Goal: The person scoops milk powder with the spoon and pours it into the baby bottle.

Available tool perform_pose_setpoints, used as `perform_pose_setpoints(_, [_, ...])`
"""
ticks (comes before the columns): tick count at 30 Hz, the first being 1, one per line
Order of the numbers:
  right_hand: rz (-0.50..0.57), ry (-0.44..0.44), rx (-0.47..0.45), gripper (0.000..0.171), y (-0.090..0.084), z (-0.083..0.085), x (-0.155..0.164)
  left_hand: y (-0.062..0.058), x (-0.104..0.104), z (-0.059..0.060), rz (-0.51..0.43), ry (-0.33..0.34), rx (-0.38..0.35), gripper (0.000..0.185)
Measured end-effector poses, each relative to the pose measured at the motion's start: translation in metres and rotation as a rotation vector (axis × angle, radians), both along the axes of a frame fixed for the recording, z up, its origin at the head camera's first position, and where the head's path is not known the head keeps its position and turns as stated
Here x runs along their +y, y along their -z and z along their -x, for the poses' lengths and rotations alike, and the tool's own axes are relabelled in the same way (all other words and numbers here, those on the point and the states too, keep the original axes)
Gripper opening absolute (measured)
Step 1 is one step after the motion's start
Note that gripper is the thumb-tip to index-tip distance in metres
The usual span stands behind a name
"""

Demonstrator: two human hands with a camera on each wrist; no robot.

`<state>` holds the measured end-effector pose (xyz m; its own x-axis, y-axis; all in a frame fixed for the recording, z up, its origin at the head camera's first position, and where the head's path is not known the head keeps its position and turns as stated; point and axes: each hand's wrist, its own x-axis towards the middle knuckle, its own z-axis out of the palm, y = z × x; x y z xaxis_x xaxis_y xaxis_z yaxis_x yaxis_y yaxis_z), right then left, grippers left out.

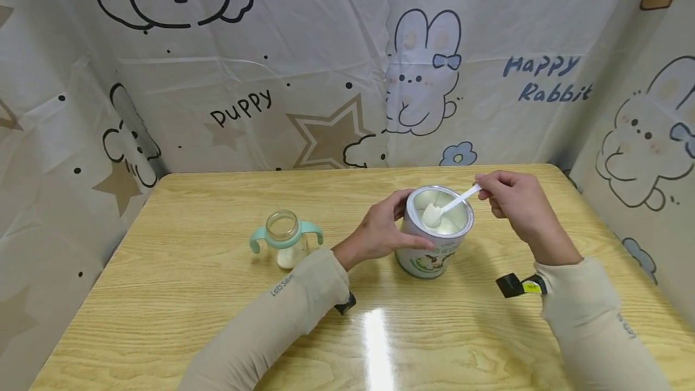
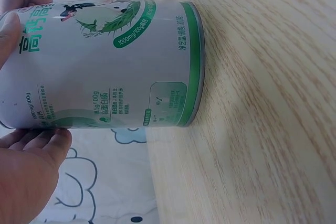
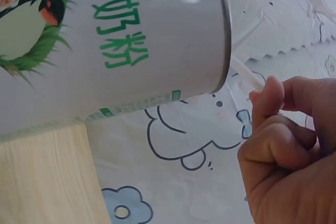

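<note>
Left grip [image 1: 380, 231] clasps can [image 1: 434, 240]; right grip [image 1: 513, 198] pinches scoop [image 1: 442, 209], its powder-laden bowl seen only overhead.

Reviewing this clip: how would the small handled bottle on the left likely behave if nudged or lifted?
The bottle looks clear and nearly empty, with only a little powder at the bottom, so it is probably light. Standing upright on the glossy table, it may slide rather than tip. Its two side handles should stop it rolling far.
</note>
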<state>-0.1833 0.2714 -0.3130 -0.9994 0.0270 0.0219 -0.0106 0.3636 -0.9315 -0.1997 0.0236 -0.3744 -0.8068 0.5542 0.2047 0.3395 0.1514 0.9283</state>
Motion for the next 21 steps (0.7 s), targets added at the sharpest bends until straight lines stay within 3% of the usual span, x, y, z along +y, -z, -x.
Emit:
perform_pose_setpoints(4, [0.233,-0.022,-0.036,0.023,0.004,0.002,0.005,0.000,-0.001,0.000,0.003,-0.001,-0.007,0.089])
perform_pose_setpoints(11, [0.428,-0.033,-0.072,0.024,0.008,0.000,0.010,0.000,0.000,0.001,0.009,0.004,0.008,0.089])
perform_pose_setpoints(21, [0.344,0.008,-0.053,0.023,0.014,-0.001,0.009,0.000,0.000,0.001,-0.001,0.009,0.009,0.087])
